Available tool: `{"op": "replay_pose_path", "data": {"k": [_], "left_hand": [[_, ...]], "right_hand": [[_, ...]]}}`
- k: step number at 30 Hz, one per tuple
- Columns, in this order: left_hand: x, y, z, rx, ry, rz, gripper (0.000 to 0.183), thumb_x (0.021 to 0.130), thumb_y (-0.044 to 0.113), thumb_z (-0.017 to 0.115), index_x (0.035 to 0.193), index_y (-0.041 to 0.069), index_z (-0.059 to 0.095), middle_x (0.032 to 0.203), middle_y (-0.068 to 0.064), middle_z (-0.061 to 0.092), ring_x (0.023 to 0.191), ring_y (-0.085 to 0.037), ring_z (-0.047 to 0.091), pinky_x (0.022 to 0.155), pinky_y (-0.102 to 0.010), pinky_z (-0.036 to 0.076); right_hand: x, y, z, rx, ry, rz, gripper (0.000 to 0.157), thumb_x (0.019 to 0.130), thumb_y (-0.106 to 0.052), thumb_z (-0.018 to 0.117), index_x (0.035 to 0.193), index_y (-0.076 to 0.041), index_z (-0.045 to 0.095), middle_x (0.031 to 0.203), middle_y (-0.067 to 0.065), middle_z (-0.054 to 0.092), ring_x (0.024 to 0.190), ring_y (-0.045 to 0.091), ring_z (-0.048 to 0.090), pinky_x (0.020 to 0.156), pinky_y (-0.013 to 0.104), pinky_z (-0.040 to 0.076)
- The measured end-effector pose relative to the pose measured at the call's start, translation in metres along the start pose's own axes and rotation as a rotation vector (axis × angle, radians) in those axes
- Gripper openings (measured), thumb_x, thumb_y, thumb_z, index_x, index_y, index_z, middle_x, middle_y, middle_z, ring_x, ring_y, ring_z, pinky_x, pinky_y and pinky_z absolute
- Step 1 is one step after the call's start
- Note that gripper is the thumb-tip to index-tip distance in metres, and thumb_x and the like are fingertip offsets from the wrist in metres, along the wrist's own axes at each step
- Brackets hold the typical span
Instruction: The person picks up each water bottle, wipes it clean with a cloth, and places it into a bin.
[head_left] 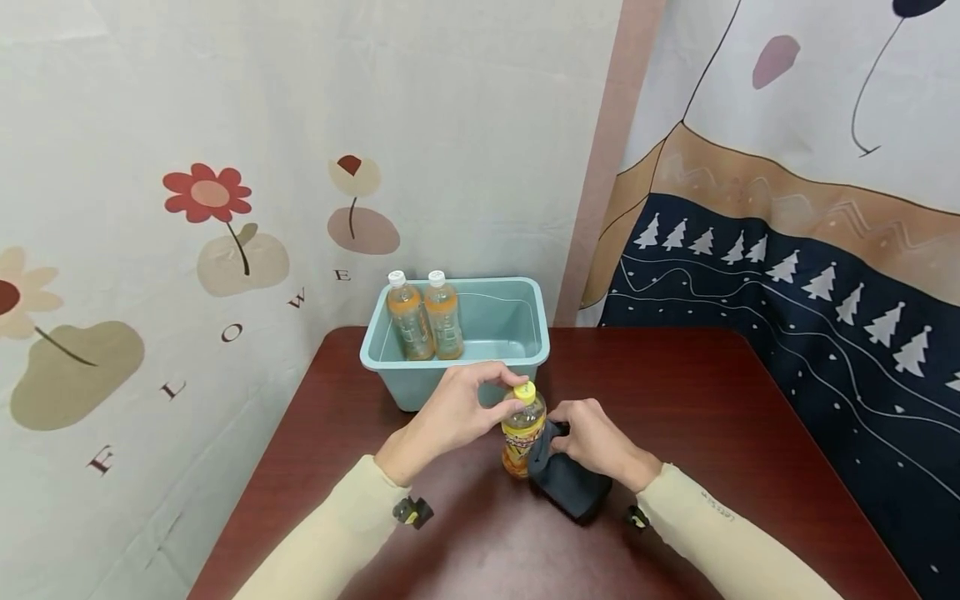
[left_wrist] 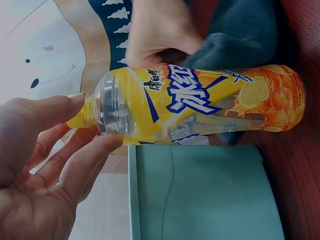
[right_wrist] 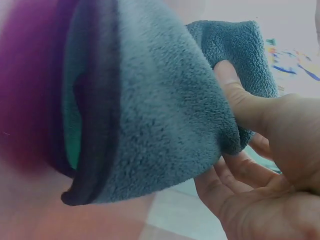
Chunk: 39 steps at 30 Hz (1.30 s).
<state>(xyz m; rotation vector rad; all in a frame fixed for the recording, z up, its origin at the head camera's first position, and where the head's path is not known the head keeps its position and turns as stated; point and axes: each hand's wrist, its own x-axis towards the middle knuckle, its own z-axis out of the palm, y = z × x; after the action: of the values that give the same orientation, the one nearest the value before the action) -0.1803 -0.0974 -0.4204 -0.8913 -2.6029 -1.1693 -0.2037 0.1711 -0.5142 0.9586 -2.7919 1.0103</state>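
Observation:
A clear drink bottle with a yellow cap and a yellow-orange label stands upright on the table. My left hand pinches it at the cap and neck; the left wrist view shows the thumb and fingers around the yellow cap. On the bottle's right side, my right hand grips a folded dark grey-blue cloth. In the right wrist view the thumb presses on the fuzzy cloth, with the fingers beneath it. The cloth's lower part hangs down toward the table.
Behind the hands stands a light blue plastic bin. Two white-capped bottles, one beside the other, lean in its left part. The dark red table meets printed curtains at the back and right.

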Motion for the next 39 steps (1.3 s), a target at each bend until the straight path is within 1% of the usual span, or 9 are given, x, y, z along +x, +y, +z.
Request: {"op": "replay_pose_path", "data": {"k": [4,9,11,17,21,25,29,35,39], "left_hand": [[0.0,-0.001,-0.001,-0.017,0.007,0.01,0.027,0.1,0.017,0.096,0.125,0.02,0.087,0.123,0.003,0.089,0.115,-0.015,0.084,0.106,-0.048,0.07],[-0.001,-0.003,0.0,-0.038,0.001,0.01,0.025,0.1,0.017,0.096,0.123,0.021,0.087,0.125,0.004,0.089,0.116,-0.014,0.084,0.105,-0.038,0.069],[-0.001,-0.002,-0.001,-0.039,-0.001,0.005,0.025,0.1,0.017,0.096,0.123,0.021,0.087,0.126,0.004,0.089,0.116,-0.014,0.084,0.105,-0.037,0.069],[0.0,-0.001,-0.001,-0.051,0.001,0.007,0.025,0.099,0.015,0.096,0.122,0.018,0.088,0.127,0.001,0.09,0.118,-0.018,0.084,0.106,-0.05,0.071],[0.0,0.0,-0.001,-0.049,0.002,0.013,0.025,0.099,0.012,0.096,0.123,0.017,0.088,0.125,-0.001,0.09,0.117,-0.019,0.084,0.104,-0.05,0.071],[0.0,-0.001,0.0,-0.045,-0.008,0.001,0.026,0.1,0.012,0.095,0.125,0.018,0.089,0.125,-0.001,0.089,0.117,-0.019,0.084,0.105,-0.046,0.071],[-0.001,-0.002,0.001,-0.047,-0.017,-0.01,0.026,0.1,0.012,0.095,0.125,0.017,0.088,0.125,-0.001,0.089,0.119,-0.02,0.084,0.107,-0.045,0.07],[-0.002,-0.003,0.002,-0.043,-0.02,-0.019,0.024,0.101,0.013,0.094,0.123,0.019,0.088,0.127,0.002,0.089,0.121,-0.018,0.083,0.108,-0.044,0.069],[-0.001,-0.003,0.003,-0.042,-0.016,-0.004,0.023,0.101,0.013,0.094,0.122,0.019,0.087,0.129,0.003,0.089,0.12,-0.018,0.083,0.11,-0.047,0.068]], "right_hand": [[0.001,-0.01,-0.016,0.008,0.037,-0.015,0.029,0.092,0.007,0.092,0.116,-0.009,0.092,0.107,-0.001,0.088,0.098,0.012,0.082,0.079,0.023,0.066],[0.0,-0.023,-0.039,0.035,0.064,-0.004,0.029,0.092,0.001,0.097,0.119,-0.01,0.092,0.106,-0.002,0.087,0.091,0.008,0.075,0.079,0.024,0.066],[0.001,-0.028,-0.047,0.051,0.08,-0.012,0.031,0.091,-0.001,0.099,0.12,-0.01,0.092,0.106,-0.002,0.087,0.09,0.007,0.075,0.081,0.024,0.068],[0.005,-0.044,-0.064,0.112,0.149,-0.054,0.034,0.087,-0.007,0.103,0.12,-0.01,0.093,0.106,-0.003,0.086,0.09,0.009,0.075,0.082,0.025,0.069],[0.008,-0.052,-0.067,0.147,0.182,-0.084,0.035,0.088,-0.01,0.104,0.122,-0.011,0.092,0.106,-0.003,0.084,0.089,0.011,0.074,0.081,0.025,0.069],[0.008,-0.054,-0.066,0.156,0.183,-0.073,0.036,0.089,-0.01,0.103,0.123,-0.01,0.092,0.106,-0.003,0.083,0.089,0.011,0.073,0.08,0.024,0.069],[0.007,-0.053,-0.065,0.148,0.169,-0.057,0.038,0.088,-0.01,0.104,0.124,-0.009,0.092,0.107,-0.002,0.083,0.09,0.011,0.072,0.08,0.024,0.069],[0.007,-0.051,-0.063,0.115,0.158,-0.071,0.04,0.088,-0.012,0.104,0.125,-0.009,0.091,0.111,-0.002,0.082,0.093,0.011,0.072,0.081,0.025,0.068],[0.005,-0.049,-0.063,0.088,0.148,-0.066,0.04,0.088,-0.013,0.104,0.125,-0.01,0.09,0.114,-0.002,0.081,0.094,0.012,0.07,0.081,0.025,0.067]]}}
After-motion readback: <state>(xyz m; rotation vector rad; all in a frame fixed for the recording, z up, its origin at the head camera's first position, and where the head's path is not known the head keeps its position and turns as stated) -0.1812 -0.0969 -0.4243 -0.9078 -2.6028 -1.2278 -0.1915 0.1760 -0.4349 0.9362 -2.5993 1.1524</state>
